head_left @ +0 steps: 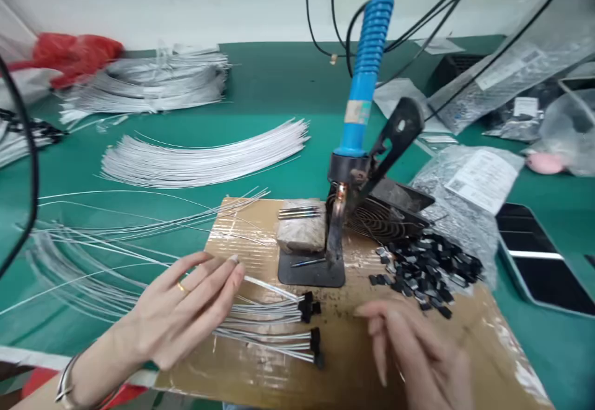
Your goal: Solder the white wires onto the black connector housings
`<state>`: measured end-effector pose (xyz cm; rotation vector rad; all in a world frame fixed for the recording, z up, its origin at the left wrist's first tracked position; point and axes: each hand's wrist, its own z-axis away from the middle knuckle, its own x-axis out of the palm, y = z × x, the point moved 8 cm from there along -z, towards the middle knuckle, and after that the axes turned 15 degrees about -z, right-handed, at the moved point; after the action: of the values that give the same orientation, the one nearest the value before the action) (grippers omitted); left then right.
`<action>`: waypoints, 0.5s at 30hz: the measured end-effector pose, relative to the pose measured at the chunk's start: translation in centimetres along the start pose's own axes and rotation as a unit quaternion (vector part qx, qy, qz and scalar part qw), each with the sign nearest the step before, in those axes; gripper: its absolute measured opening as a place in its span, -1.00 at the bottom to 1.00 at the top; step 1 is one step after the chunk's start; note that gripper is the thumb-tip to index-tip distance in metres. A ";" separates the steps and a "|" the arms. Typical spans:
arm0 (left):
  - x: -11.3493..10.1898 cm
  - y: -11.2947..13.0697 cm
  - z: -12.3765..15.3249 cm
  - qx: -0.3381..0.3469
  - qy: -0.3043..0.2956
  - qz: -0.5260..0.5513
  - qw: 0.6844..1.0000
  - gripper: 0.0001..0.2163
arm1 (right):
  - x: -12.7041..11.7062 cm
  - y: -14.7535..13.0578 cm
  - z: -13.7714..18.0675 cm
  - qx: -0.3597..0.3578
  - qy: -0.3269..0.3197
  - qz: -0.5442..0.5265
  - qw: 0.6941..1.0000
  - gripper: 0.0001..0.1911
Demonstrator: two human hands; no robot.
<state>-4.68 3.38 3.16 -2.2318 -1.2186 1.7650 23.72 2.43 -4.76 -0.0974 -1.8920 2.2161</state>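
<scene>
Left hand has its fingers together over some white wires, can't tell if it's really clamped on any. Those wires run across the cardboard into black connectors. Right hand is kinda blurry, between the connectors and a pile of small black pieces, so can't tell if it's pinching anything. Blue-handled soldering iron stands behind.

One soldering iron, one phone, one cardboard sheet.
</scene>
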 end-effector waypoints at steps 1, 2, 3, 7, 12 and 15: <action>-0.1 0.8 -0.2 -0.001 -0.004 0.020 1.000 -0.58 | 1.9 -0.2 0.1 0.034 -0.035 -0.025 0.999 -0.61; -0.1 1.3 -0.3 -0.007 -0.010 0.036 0.999 -0.58 | 3.8 -0.4 0.1 0.050 -0.074 -0.042 0.995 -0.60; -0.1 1.8 -0.5 -0.013 -0.015 0.048 0.999 -0.58 | 5.3 -0.5 0.2 0.069 -0.107 -0.057 0.990 -0.61; -0.1 2.9 -0.8 -0.020 -0.019 0.057 0.998 -0.60 | 8.3 0.3 0.2 0.142 -0.185 -0.085 0.969 -0.61; -0.1 3.6 -1.2 -0.040 -0.001 0.085 0.996 -0.63 | 8.4 0.7 0.2 0.183 -0.219 -0.091 0.954 -0.59; -0.5 3.5 -2.3 -0.129 0.027 0.173 0.976 -0.70 | 7.8 0.0 -0.1 0.125 -0.239 -0.018 0.963 -0.67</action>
<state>-0.85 1.63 2.72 -2.7682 -1.1665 1.7167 16.16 4.18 -4.07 0.5566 -1.7707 2.6026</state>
